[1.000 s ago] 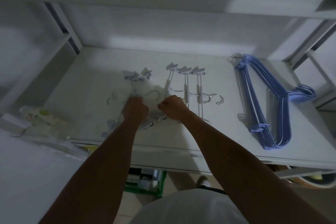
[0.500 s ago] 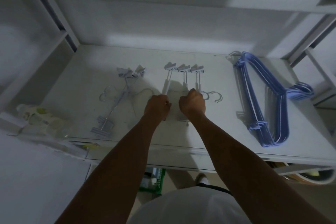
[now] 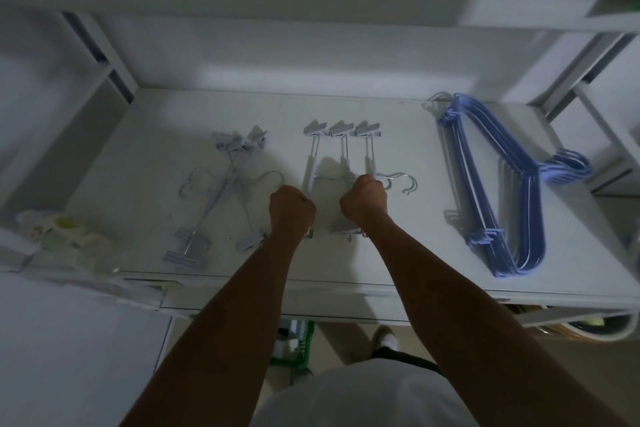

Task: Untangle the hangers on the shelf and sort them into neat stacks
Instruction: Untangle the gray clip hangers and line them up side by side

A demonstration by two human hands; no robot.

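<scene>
On the white shelf (image 3: 398, 263), a row of white clip hangers (image 3: 341, 149) lies side by side in the middle, clips toward the back wall and metal hooks (image 3: 401, 182) pointing right. My left hand (image 3: 292, 210) grips the leftmost bar of this row. My right hand (image 3: 364, 201) grips the rightmost bar near the hooks. A tangled bunch of white clip hangers (image 3: 221, 194) lies to the left, crossed over one another. A stack of blue hangers (image 3: 502, 191) lies at the right.
A clear plastic bag with pale contents (image 3: 65, 239) sits at the shelf's left front corner. Upright shelf posts (image 3: 104, 55) stand at both back corners. Below the shelf edge a green crate (image 3: 294, 347) and a shoe show on the floor.
Both hands left the tangled bunch on the left and moved right to the middle row of clip hangers, carrying one over. The left bunch now lies untouched.
</scene>
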